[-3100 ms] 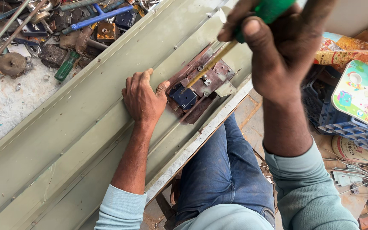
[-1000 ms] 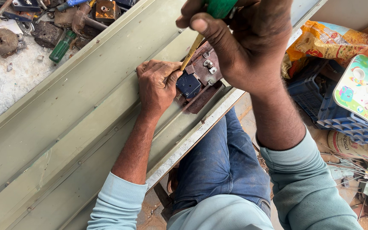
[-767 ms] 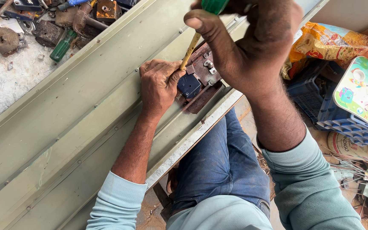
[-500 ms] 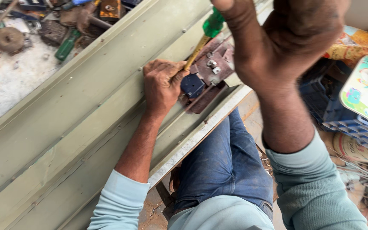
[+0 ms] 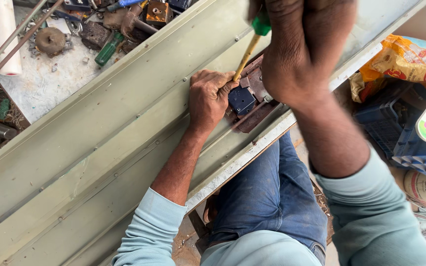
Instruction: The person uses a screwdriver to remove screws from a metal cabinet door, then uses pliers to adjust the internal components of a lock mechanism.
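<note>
A long pale green metal door frame [image 5: 99, 138] lies slantwise across my lap. A rusty brown lock plate with a dark blue square lock body [image 5: 241, 99] is set into it. My left hand [image 5: 209, 98] presses flat on the frame, fingertips against the lock body. My right hand [image 5: 299, 47], raised close to the camera, grips a screwdriver [image 5: 248, 49] with a green handle and yellowish shaft. The shaft's tip comes down by my left fingertips at the lock's upper edge.
A white slab [image 5: 50, 74] at the upper left carries scrap: a rusty round part [image 5: 50, 40], a green-handled screwdriver [image 5: 107, 49], metal rods, old locks. At the right are a blue plastic crate [image 5: 400, 138] and colourful bags [image 5: 410, 61].
My right hand with the screwdriver has risen and moved closer to the camera. The view shifted slightly. My left hand stays pressed beside the lock.
</note>
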